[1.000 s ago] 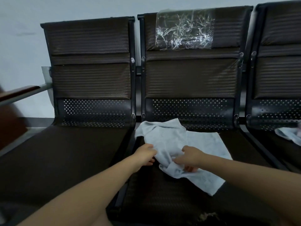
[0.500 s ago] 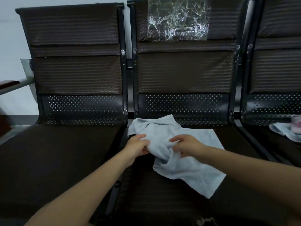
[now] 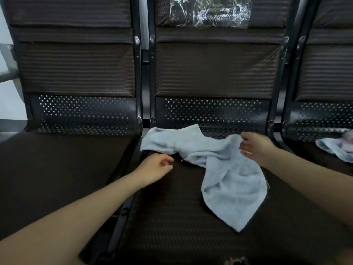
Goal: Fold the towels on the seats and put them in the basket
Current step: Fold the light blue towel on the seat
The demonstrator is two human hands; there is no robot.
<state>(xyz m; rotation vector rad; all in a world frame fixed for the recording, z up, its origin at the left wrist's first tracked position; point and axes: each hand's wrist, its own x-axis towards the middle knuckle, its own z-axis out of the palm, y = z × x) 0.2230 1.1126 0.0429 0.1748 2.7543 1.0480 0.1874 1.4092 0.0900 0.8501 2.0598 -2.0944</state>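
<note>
A light blue towel (image 3: 225, 173) lies crumpled on the middle seat (image 3: 172, 217), running from the seat's back left corner down to a point at the front right. My right hand (image 3: 255, 148) is at the towel's back right edge and pinches a raised fold between fingers and thumb. My left hand (image 3: 155, 166) hovers just in front of the towel's left part with its fingers loosely curled; it holds nothing and a dark gap separates it from the cloth. No basket is in view.
A second light blue towel (image 3: 336, 150) with something pink on it lies on the right seat, cut by the frame edge. The left seat (image 3: 57, 178) is bare. Crinkled clear plastic (image 3: 210, 12) clings to the middle backrest. Metal frame bars separate the seats.
My left hand let go of the towel and drew back toward me. My right hand carried a fold to the right and back, stretching the towel out. The view moved closer.
</note>
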